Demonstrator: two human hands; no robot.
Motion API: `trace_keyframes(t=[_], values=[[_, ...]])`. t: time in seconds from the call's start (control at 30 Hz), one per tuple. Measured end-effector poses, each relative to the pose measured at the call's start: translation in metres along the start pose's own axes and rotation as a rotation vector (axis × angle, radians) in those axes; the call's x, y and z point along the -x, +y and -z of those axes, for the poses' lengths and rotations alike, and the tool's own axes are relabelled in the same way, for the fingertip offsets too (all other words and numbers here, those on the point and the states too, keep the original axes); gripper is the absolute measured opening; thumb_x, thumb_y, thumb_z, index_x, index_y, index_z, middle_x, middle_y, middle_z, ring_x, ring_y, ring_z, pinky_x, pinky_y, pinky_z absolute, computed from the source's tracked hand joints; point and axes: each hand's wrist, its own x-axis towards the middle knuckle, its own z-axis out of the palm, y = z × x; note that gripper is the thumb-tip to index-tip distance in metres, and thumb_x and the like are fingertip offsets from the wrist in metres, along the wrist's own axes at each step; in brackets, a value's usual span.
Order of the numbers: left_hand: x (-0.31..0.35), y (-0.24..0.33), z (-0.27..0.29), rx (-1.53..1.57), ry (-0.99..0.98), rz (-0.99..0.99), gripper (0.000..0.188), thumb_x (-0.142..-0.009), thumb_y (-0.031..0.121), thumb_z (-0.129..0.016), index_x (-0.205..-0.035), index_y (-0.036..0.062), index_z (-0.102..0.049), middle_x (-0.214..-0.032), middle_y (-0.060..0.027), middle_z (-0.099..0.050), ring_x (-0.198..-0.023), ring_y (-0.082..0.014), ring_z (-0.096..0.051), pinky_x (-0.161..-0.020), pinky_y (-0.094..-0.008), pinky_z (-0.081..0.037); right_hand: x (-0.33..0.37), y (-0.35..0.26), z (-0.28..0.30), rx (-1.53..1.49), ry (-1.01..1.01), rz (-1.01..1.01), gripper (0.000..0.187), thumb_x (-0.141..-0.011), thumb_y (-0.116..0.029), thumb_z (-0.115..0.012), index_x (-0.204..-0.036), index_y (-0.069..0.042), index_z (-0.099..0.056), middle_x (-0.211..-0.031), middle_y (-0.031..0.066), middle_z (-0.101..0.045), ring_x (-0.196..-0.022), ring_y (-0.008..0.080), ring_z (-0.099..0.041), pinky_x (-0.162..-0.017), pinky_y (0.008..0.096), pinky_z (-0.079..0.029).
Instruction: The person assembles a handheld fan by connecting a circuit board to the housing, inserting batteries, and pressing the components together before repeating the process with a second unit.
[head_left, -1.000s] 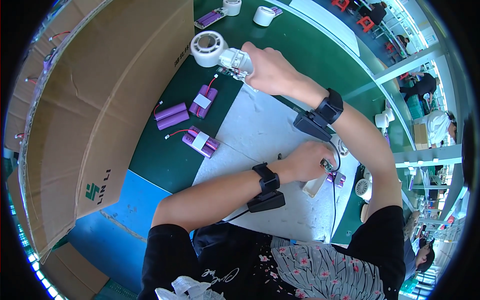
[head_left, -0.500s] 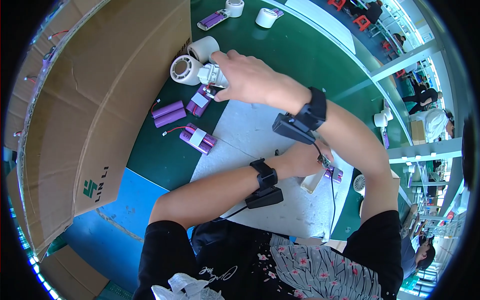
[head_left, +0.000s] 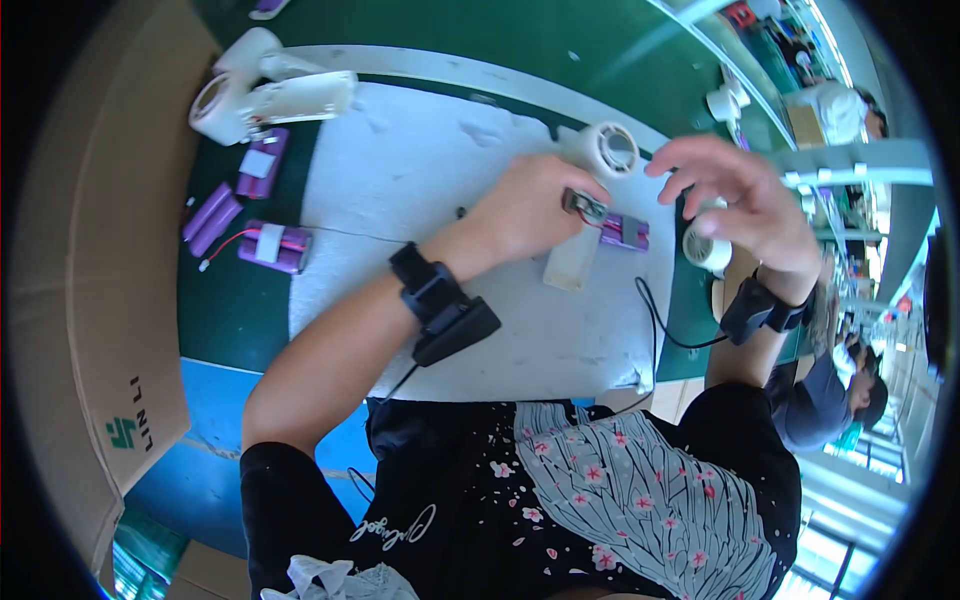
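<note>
My left hand (head_left: 535, 210) is closed around the neck of a white handheld fan (head_left: 568, 262), over the pale foam sheet (head_left: 440, 330). The fan's round head (head_left: 606, 150) shows beyond the knuckles and its open handle shell below them. A small circuit board (head_left: 584, 206) with wires sits at the fingertips, and a purple battery pack (head_left: 626, 232) lies beside it. To the right, my right hand (head_left: 745, 205) is raised, fingers apart and holding nothing, above another white fan head (head_left: 708, 248). At the far left lies another opened white fan (head_left: 300, 97).
Purple battery packs (head_left: 275, 247) with red wires lie on the green table (head_left: 230, 325) at the left. A tall cardboard box (head_left: 90, 250) walls off that side. A black cable (head_left: 655, 310) crosses the sheet's right part. Other people sit in the background at right.
My right hand has let go of the white fan at the far left and swung right, opening. My left hand stays on its fan. The view has shifted, so the table parts appear further left.
</note>
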Motion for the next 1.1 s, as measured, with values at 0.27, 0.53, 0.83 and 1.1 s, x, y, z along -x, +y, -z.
trace_keyframes(t=[0.27,0.53,0.83,1.1], values=[[0.002,0.005,-0.001,-0.014,0.058,0.085,0.034,-0.073,-0.004,-0.061,-0.103,0.0074,-0.073,-0.089,-0.0093,-0.067,-0.066,-0.0148,-0.059,-0.064,-0.0268,-0.049,0.024,0.094,-0.061,0.511,0.293,-0.022,0.055,-0.071,-0.008,-0.079,-0.122,-0.006,-0.057,-0.118,0.0105,-0.056,-0.103,0.02,-0.056,-0.087,0.0328,-0.047],[0.007,0.01,-0.002,-0.048,0.133,0.096,0.035,-0.074,-0.004,-0.063,-0.105,0.0076,-0.073,-0.094,-0.0098,-0.068,-0.066,-0.014,-0.061,-0.063,-0.026,-0.051,0.004,0.109,-0.08,0.078,0.306,0.059,0.051,-0.075,-0.01,-0.077,-0.12,-0.001,-0.057,-0.104,0.0116,-0.065,-0.087,0.0199,-0.064,-0.074,0.0316,-0.052],[0.004,0.014,0.004,-0.12,0.038,0.146,0.04,-0.077,-0.006,-0.066,-0.115,0.0088,-0.07,-0.111,-0.0087,-0.064,-0.083,-0.01,-0.063,-0.07,-0.0217,-0.052,0.012,0.114,-0.063,-0.945,-0.006,-0.103,0.061,-0.086,-0.017,-0.066,-0.138,-0.001,-0.039,-0.1,0.0164,-0.065,-0.08,0.024,-0.07,-0.062,0.0289,-0.057],[0.006,0.016,0.005,-0.209,0.025,0.103,0.04,-0.076,-0.003,-0.073,-0.114,0.0086,-0.071,-0.11,-0.0084,-0.064,-0.079,-0.0085,-0.064,-0.066,-0.0203,-0.052,0.019,0.117,-0.071,-1.031,-0.114,0.04,0.079,-0.073,-0.006,-0.074,-0.14,0.0,-0.034,-0.11,0.0161,-0.057,-0.081,0.0263,-0.07,-0.064,0.0299,-0.059]])
